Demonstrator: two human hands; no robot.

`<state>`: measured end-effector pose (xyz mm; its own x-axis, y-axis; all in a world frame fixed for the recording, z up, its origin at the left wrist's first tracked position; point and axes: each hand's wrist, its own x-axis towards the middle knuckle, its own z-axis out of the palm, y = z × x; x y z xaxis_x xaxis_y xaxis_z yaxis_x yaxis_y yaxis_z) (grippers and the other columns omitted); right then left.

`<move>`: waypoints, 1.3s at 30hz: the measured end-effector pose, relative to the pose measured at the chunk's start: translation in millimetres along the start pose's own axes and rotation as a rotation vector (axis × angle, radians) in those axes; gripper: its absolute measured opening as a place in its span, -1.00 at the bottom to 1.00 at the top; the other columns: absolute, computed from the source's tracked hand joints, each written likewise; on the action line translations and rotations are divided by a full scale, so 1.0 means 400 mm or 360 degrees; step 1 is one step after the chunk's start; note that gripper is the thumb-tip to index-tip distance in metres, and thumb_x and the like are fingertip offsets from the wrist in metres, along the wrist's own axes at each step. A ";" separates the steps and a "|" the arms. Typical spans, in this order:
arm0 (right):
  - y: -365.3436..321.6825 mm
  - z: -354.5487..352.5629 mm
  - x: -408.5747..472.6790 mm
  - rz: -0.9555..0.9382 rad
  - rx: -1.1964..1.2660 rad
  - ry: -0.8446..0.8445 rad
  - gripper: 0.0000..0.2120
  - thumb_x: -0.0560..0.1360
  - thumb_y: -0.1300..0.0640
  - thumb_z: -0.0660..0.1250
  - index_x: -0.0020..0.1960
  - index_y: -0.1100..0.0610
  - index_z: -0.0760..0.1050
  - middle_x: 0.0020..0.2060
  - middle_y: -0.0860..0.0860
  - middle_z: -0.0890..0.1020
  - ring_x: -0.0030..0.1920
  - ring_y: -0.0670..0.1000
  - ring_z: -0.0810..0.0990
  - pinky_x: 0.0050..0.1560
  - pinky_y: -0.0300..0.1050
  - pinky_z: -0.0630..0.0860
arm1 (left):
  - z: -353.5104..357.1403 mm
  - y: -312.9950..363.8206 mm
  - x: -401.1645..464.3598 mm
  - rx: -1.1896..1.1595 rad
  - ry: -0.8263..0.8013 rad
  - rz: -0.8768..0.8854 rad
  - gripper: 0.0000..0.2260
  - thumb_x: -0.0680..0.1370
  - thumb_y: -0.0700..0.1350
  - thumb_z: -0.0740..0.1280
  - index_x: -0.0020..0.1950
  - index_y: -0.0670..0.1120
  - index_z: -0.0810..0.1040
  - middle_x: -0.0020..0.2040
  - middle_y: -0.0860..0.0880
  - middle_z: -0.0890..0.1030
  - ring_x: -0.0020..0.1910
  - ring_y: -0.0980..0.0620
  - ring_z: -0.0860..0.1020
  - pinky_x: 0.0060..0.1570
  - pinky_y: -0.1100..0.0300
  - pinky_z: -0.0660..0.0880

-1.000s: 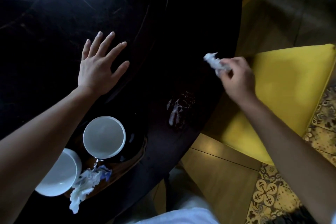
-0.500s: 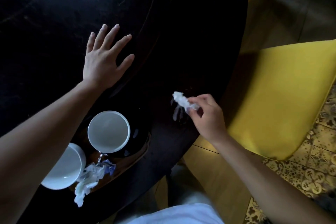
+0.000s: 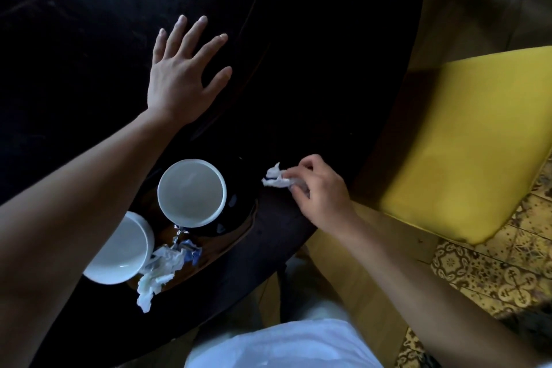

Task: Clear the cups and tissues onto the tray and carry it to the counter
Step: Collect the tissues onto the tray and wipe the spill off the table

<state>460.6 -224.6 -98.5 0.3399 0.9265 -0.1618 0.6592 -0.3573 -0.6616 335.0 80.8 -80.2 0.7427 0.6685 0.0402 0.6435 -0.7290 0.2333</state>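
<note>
The right hand (image 3: 321, 194) has swung in from the table edge, pinching a crumpled tissue (image 3: 276, 178) just beside the tray (image 3: 239, 236), which holds 2 cups (image 3: 191, 193) and tissues; dropping it seems next. The left hand (image 3: 182, 75) stays flat, fingers spread.

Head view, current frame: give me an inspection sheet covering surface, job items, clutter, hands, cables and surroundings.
Surface: dark round table, glossy, faintly scratched.
Job's things: two white cups on the dark tray at the near table edge; crumpled tissues beside them, overhanging the tray's rim; one more tissue wad held just right of the tray.
Clutter: nothing seen.
Hands: left hand flat on the table, fingers spread; right hand pinches the wad.
Cables: nothing seen.
Surroundings: yellow seat cushion, patterned floor tiles.
</note>
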 end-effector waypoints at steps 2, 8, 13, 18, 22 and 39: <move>-0.007 0.006 -0.036 -0.0046 -0.0024 -0.0061 -0.80 0.50 0.15 0.40 0.12 0.06 0.64 0.02 0.02 0.53 -0.04 0.02 0.57 -0.05 -0.11 0.53 | -0.002 0.000 -0.003 -0.0010 -0.0005 0.0005 -0.47 0.68 0.28 0.12 0.62 0.14 0.31 0.69 -0.01 0.17 0.69 -0.12 0.03 0.64 -0.16 -0.08; 0.001 -0.057 -0.046 0.0241 0.0245 -0.0033 -0.80 0.39 0.07 0.38 -0.03 0.08 0.66 -0.07 -0.05 0.56 -0.11 -0.11 0.54 -0.10 -0.31 0.43 | -0.017 -0.016 -0.003 -0.0192 -0.0012 0.0014 -0.49 0.63 0.21 0.24 0.55 0.06 0.44 0.65 -0.07 0.25 0.67 -0.17 0.08 0.62 -0.15 -0.07; 0.108 -0.195 0.104 0.0560 0.0188 0.0465 -0.69 0.48 -0.08 0.30 0.02 0.12 0.65 -0.05 0.02 0.54 -0.06 -0.02 0.54 -0.15 -0.29 0.36 | -0.047 -0.044 -0.051 -0.0016 -0.0077 0.0071 -0.50 0.63 0.15 0.24 0.55 0.04 0.43 0.66 -0.10 0.23 0.67 -0.20 0.05 0.62 -0.20 -0.07; 0.147 -0.182 0.189 0.0651 -0.0064 0.0377 -0.80 0.51 0.00 0.40 0.04 0.10 0.60 0.04 0.07 0.54 0.01 0.12 0.58 -0.17 -0.27 0.38 | -0.045 -0.088 -0.161 0.0020 -0.0050 -0.0160 -0.50 0.68 0.15 0.18 0.62 0.06 0.32 0.68 -0.10 0.16 0.68 -0.20 0.02 0.61 -0.19 -0.11; 0.070 -0.102 0.112 0.0521 -0.0254 0.0198 -0.77 0.43 -0.01 0.47 -0.01 0.10 0.59 0.01 0.12 0.58 -0.04 0.18 0.61 -0.12 -0.07 0.46 | -0.038 -0.090 -0.175 0.0015 -0.0102 -0.0189 -0.48 0.70 0.17 0.13 0.65 0.08 0.24 0.70 -0.08 0.09 0.68 -0.18 -0.03 0.62 -0.18 -0.15; -0.084 0.048 -0.241 0.0326 -0.0001 -0.0290 -0.85 0.38 0.05 0.49 -0.12 0.05 0.57 -0.11 -0.06 0.52 -0.20 -0.02 0.55 -0.24 -0.12 0.45 | -0.064 -0.119 -0.185 -0.0192 -0.0109 -0.0159 -0.46 0.62 0.12 0.27 0.59 0.01 0.37 0.68 -0.11 0.15 0.68 -0.19 0.00 0.62 -0.14 -0.12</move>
<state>392.9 -299.7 -75.0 0.3398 0.8410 -0.4211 0.5899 -0.5393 -0.6010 244.7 69.8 -69.5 0.6894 0.7223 -0.0543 0.6910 -0.6334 0.3482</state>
